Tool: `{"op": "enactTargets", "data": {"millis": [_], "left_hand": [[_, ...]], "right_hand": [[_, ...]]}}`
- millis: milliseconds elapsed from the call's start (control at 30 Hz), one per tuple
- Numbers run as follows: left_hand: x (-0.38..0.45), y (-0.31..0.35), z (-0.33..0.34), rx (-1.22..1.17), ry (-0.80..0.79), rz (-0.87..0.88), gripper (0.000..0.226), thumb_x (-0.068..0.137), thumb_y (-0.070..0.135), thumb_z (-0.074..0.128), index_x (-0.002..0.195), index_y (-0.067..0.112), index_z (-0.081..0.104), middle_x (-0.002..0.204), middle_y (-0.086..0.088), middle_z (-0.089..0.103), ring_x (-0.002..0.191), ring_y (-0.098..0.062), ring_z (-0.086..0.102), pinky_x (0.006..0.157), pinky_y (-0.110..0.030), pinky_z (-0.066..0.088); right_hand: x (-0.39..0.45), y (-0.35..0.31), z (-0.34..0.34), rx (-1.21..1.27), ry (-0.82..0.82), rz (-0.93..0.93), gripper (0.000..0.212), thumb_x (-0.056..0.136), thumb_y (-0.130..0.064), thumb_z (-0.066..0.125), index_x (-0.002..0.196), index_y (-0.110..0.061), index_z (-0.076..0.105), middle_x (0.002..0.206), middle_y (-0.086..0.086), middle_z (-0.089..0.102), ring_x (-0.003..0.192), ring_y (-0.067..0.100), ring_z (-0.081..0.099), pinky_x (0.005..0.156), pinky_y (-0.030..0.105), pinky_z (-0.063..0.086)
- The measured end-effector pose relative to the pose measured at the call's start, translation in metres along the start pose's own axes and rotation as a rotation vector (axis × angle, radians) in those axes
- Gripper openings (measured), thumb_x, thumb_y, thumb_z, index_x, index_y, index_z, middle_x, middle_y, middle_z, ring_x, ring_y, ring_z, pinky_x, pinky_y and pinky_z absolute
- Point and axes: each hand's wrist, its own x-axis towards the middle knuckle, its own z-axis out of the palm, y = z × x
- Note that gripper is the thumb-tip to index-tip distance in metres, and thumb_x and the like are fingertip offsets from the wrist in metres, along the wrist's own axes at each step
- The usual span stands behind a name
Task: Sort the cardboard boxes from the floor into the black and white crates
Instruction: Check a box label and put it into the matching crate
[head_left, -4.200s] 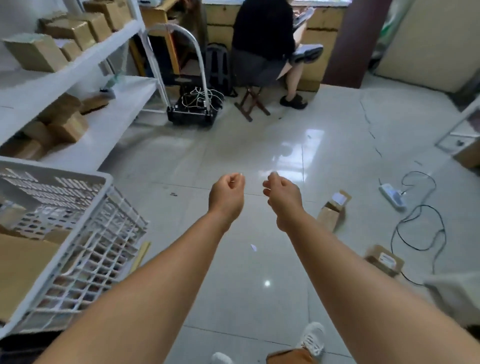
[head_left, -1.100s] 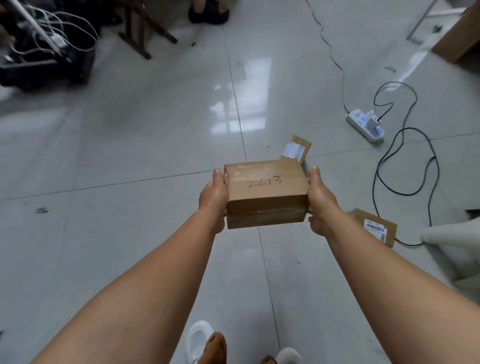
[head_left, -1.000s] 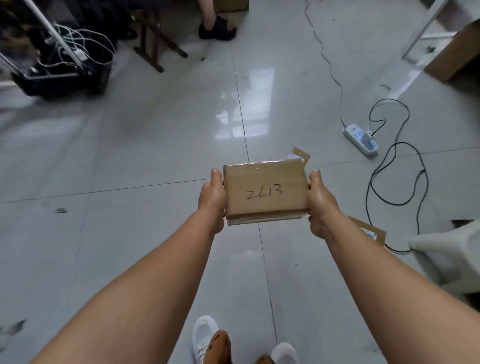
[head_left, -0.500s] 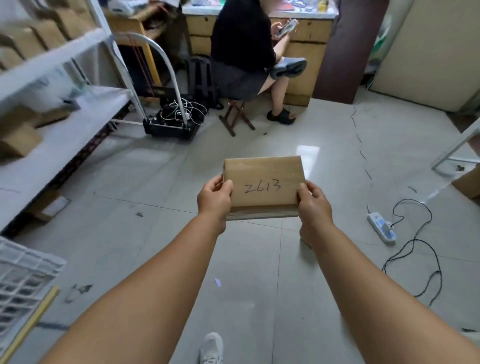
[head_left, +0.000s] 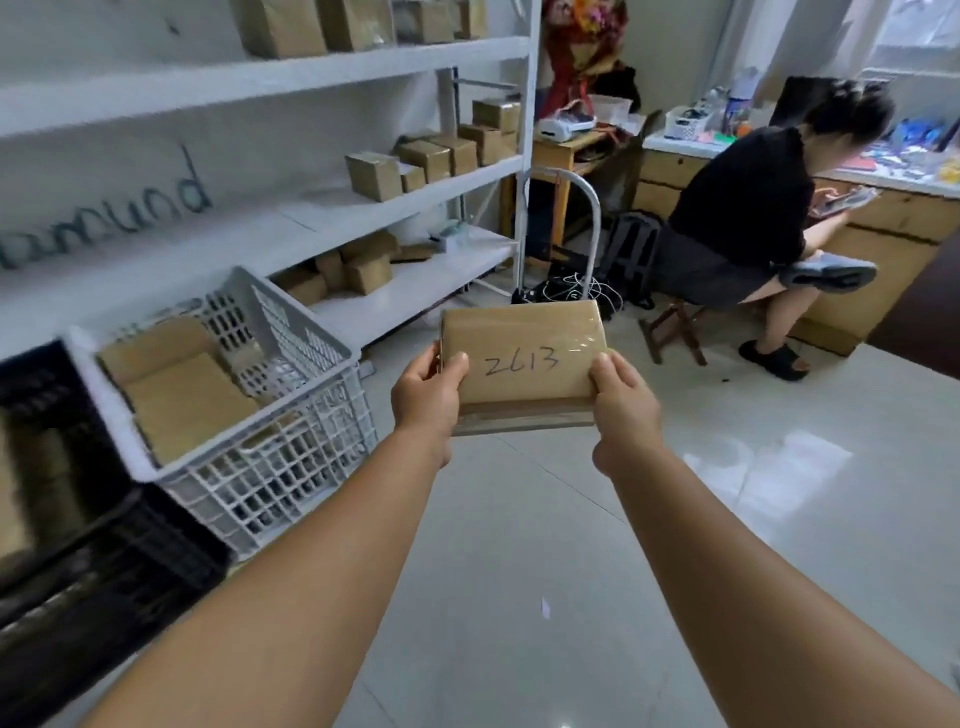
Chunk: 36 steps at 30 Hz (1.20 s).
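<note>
Over tiled floor (head_left: 519, 545), box (head_left: 524, 358) between hands (head_left: 428, 397).

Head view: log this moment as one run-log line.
stage: carry | left hand, right hand: both grip cardboard box marked 2613 | white crate: to the left, holds boxes | black crate: beside it

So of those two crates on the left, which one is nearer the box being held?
The white crate, already holding cardboard boxes. The black crate sits further left of the held box, closer to the camera.
</note>
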Motion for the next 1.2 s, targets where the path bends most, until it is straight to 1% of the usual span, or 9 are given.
{"op": "enactTargets", "data": {"millis": [100, 233, 400, 467, 567, 667, 833, 1033, 1200], "left_hand": [[0.004, 0.020, -0.062, -0.044, 0.117, 0.044, 0.041, 0.091, 0.024, 0.062, 0.132, 0.024, 0.056, 0.122, 0.000, 0.063, 0.107, -0.018, 0.059, 0.093, -0.033, 0.048], [0.003, 0.040, -0.152, -0.085, 0.251, 0.050, 0.051, 0.092, 0.025, 0.062, 0.140, 0.021, 0.048, 0.134, 0.000, 0.056, 0.116, -0.019, 0.055, 0.101, -0.036, 0.045], [-0.008, 0.055, -0.272, -0.117, 0.396, 0.055, 0.051, 0.093, 0.031, 0.060, 0.142, 0.026, 0.045, 0.142, 0.006, 0.048, 0.125, -0.016, 0.049, 0.097, -0.027, 0.039], [-0.014, 0.057, -0.319, -0.133, 0.439, 0.050, 0.049, 0.094, 0.031, 0.059, 0.141, 0.028, 0.046, 0.142, 0.007, 0.048, 0.126, -0.017, 0.048, 0.106, -0.033, 0.037], [-0.027, 0.060, -0.382, -0.127, 0.515, 0.053, 0.046, 0.094, 0.031, 0.058, 0.139, 0.029, 0.047, 0.137, 0.004, 0.053, 0.122, -0.019, 0.052, 0.105, -0.041, 0.043], [-0.038, 0.058, -0.439, -0.111, 0.583, 0.060, 0.046, 0.095, 0.031, 0.056, 0.140, 0.029, 0.047, 0.136, 0.003, 0.053, 0.120, -0.020, 0.052, 0.102, -0.040, 0.045], [-0.051, 0.052, -0.514, -0.069, 0.595, 0.023, 0.052, 0.095, 0.028, 0.054, 0.144, 0.031, 0.039, 0.140, 0.003, 0.050, 0.121, -0.021, 0.052, 0.103, -0.044, 0.044], [-0.046, 0.042, -0.562, -0.026, 0.599, -0.033, 0.057, 0.091, 0.023, 0.061, 0.143, 0.023, 0.040, 0.136, -0.003, 0.053, 0.116, -0.022, 0.053, 0.102, -0.042, 0.044], [-0.016, 0.041, -0.580, 0.041, 0.497, -0.053, 0.071, 0.085, 0.021, 0.070, 0.146, 0.026, 0.034, 0.135, -0.001, 0.052, 0.115, -0.020, 0.052, 0.098, -0.040, 0.045]], "right_hand": [[-0.034, -0.001, 0.055, -0.012, -0.103, -0.008, 0.022, 0.097, -0.028, 0.052, 0.114, -0.026, 0.066, 0.104, -0.006, 0.061, 0.094, 0.011, 0.051, 0.070, 0.024, 0.039], [-0.087, 0.007, 0.126, -0.046, -0.215, 0.011, 0.028, 0.096, -0.033, 0.052, 0.122, -0.031, 0.064, 0.113, -0.006, 0.059, 0.102, 0.015, 0.052, 0.077, 0.030, 0.039], [-0.162, 0.030, 0.211, -0.115, -0.385, -0.001, 0.018, 0.099, -0.036, 0.048, 0.110, -0.037, 0.063, 0.097, -0.011, 0.055, 0.095, 0.013, 0.048, 0.083, 0.035, 0.040], [-0.191, 0.043, 0.243, -0.154, -0.441, -0.016, 0.015, 0.099, -0.036, 0.047, 0.099, -0.039, 0.061, 0.095, -0.009, 0.054, 0.094, 0.015, 0.047, 0.084, 0.037, 0.042], [-0.234, 0.062, 0.287, -0.193, -0.512, -0.031, 0.017, 0.099, -0.033, 0.047, 0.090, -0.038, 0.060, 0.092, -0.007, 0.054, 0.087, 0.014, 0.048, 0.081, 0.035, 0.041], [-0.270, 0.083, 0.326, -0.190, -0.578, -0.018, 0.017, 0.099, -0.031, 0.048, 0.098, -0.032, 0.065, 0.099, -0.005, 0.061, 0.085, 0.012, 0.052, 0.080, 0.033, 0.042], [-0.319, 0.115, 0.374, -0.218, -0.641, 0.027, 0.031, 0.099, -0.033, 0.048, 0.126, -0.024, 0.061, 0.117, -0.001, 0.062, 0.106, 0.020, 0.056, 0.088, 0.033, 0.046], [-0.336, 0.139, 0.415, -0.308, -0.712, 0.007, 0.025, 0.101, -0.033, 0.040, 0.103, -0.026, 0.065, 0.099, 0.001, 0.060, 0.084, 0.018, 0.050, 0.070, 0.031, 0.040], [-0.319, 0.159, 0.450, -0.366, -0.703, 0.098, 0.031, 0.098, -0.035, 0.038, 0.119, -0.023, 0.058, 0.100, 0.004, 0.053, 0.077, 0.017, 0.045, 0.064, 0.031, 0.039]]}}
